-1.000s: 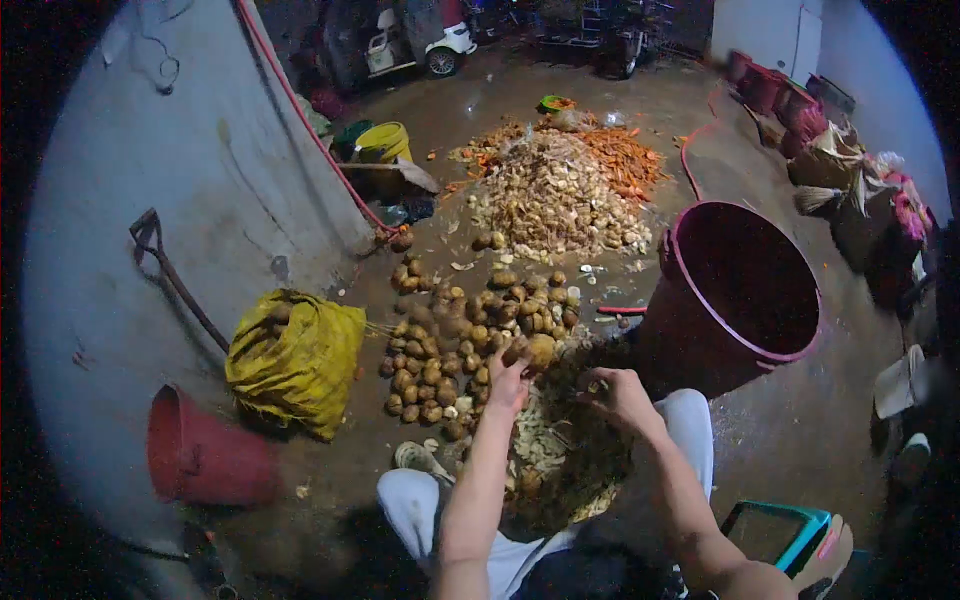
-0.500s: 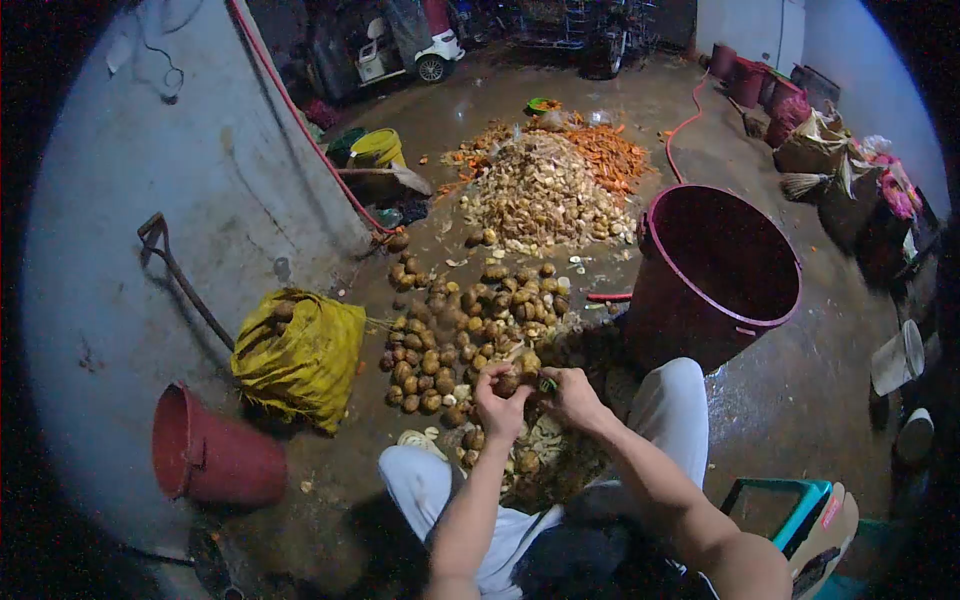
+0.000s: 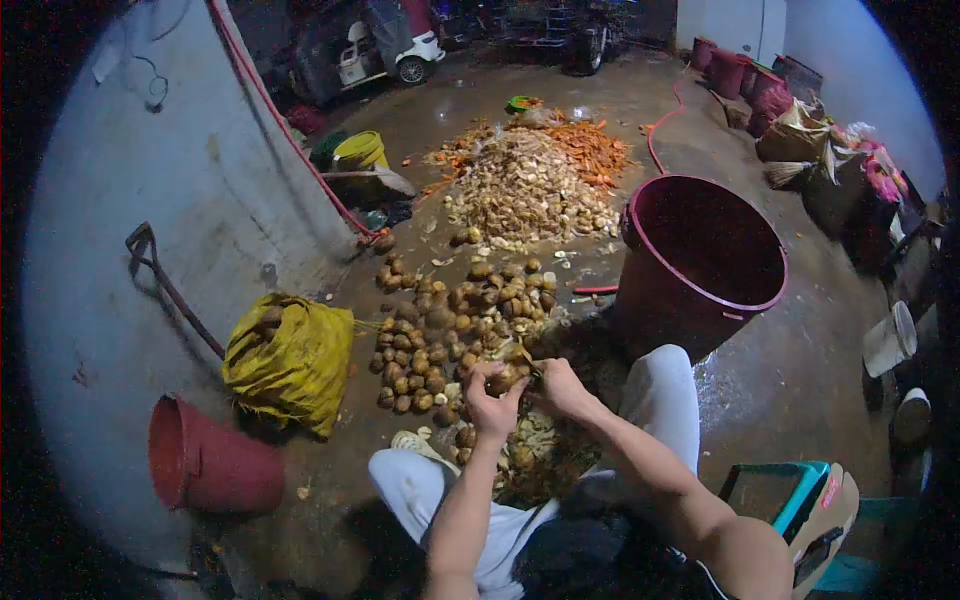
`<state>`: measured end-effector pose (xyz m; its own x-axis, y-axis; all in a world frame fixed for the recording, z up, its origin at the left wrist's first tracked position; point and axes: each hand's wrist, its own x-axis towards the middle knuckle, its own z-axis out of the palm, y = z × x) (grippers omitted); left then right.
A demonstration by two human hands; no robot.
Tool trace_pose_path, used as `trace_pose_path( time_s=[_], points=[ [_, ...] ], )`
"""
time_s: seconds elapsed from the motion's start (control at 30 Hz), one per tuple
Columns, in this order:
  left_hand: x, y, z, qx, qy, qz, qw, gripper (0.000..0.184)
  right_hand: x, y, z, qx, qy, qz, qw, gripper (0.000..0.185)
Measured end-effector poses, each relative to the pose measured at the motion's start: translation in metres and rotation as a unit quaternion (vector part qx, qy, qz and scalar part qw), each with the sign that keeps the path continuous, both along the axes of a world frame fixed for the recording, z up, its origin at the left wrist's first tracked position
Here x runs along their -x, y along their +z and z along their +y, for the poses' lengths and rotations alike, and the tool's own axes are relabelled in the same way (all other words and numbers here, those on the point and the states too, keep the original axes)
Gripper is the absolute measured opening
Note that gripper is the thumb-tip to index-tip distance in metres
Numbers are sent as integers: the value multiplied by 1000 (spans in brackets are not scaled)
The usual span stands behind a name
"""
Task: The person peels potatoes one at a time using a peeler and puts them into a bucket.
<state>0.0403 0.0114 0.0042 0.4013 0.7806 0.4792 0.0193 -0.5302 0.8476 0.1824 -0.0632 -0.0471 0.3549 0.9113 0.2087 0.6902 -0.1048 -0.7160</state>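
Clasped in the left hand [image 3: 492, 398], a brown root [image 3: 510, 375] was held between thumb and fingers, low in front of the person and just above the near side of the loose roots [image 3: 410, 352]. The right hand [image 3: 562, 388] was closed too, seemingly on a narrow tool [image 3: 535, 371], likely a blade, though too small and dim to make out.

What mattered was how close that tool lay to the root: the root sat just off the right fingertips, towards the person's left, with the left hand cupping its left and near sides. It looked roundish, so no clear long axis could be told. The left hand was nearer, being already on it; the right stood at its right side, and whether the blade touched the skin could not be told. Peelings [image 3: 537, 440] lay beneath both hands, between the knees, and the big tub [image 3: 662, 300] stood beyond the right hand, to the right.

Compared with the earliest frame, the hands had come together: then the right hand was well apart from the left, over the peelings. The left hand had also lowered towards the lap, and the root was now between the two hands.
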Motion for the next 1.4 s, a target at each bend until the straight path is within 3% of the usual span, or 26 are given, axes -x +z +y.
trace_pose_path(
  time_s=[0.1,0.17,0.3,0.37,0.43,0.47,0.5,0.6,0.7,0.73,0.77,0.9,0.97,1.1,1.17,1.2,1.27,1.3,1.37,1.4],
  points=[
    [-4,-11,-1,-31,-9,-41,999,38,-4,-10,5,30,-35,19,999,33],
    [-2,-14,3,180,-49,-112,976,37,-2,-3,2,20,-33,34,999,27],
    [0,2,6,108,-73,-84,988,36,1,12,1,68,-20,31,997,27],
    [-3,-6,4,128,-81,-85,985,35,4,32,-2,-7,-49,34,998,12],
    [-3,-9,2,151,-89,-83,981,35,-10,-5,5,33,-25,5,999,17],
    [-4,-6,2,243,-133,-166,946,36,-15,-21,6,70,2,-28,997,30],
    [-5,-4,2,330,-176,-247,894,36,-13,-23,1,69,1,-28,997,30],
    [0,-4,8,402,-219,-268,847,36,-9,-23,2,73,-75,8,994,34],
    [0,4,10,518,-129,-291,794,39,-7,-15,3,108,-37,-59,992,36],
    [1,-2,16,572,-68,-301,760,41,-7,-10,2,132,-48,-11,990,36],
    [4,-13,22,569,-111,-315,751,45,-7,-6,1,155,-60,36,985,36],
    [5,12,16,581,-73,-298,754,39,-15,-18,-1,123,-61,29,990,35],
    [7,17,18,509,-226,-287,780,49,-12,7,-10,51,-30,22,998,35],
    [12,0,20,553,-184,-239,777,53,1,43,-16,37,-22,66,997,23],
    [8,3,16,469,-181,-207,839,53,1,37,-16,9,-1,77,997,36],
    [6,-3,16,470,-180,-206,839,53,1,35,-16,10,-1,78,997,36],
    [1,-18,17,290,-167,-160,929,53,2,30,-16,19,-11,44,999,37],
    [1,-10,13,291,-166,-159,929,53,2,31,-17,20,-11,45,999,37],
    [3,15,5,143,-125,-5,982,56,1,34,-16,72,-6,31,997,41],
    [1,13,3,142,-124,-6,982,56,2,33,-15,72,-6,30,997,41]
  ],
)
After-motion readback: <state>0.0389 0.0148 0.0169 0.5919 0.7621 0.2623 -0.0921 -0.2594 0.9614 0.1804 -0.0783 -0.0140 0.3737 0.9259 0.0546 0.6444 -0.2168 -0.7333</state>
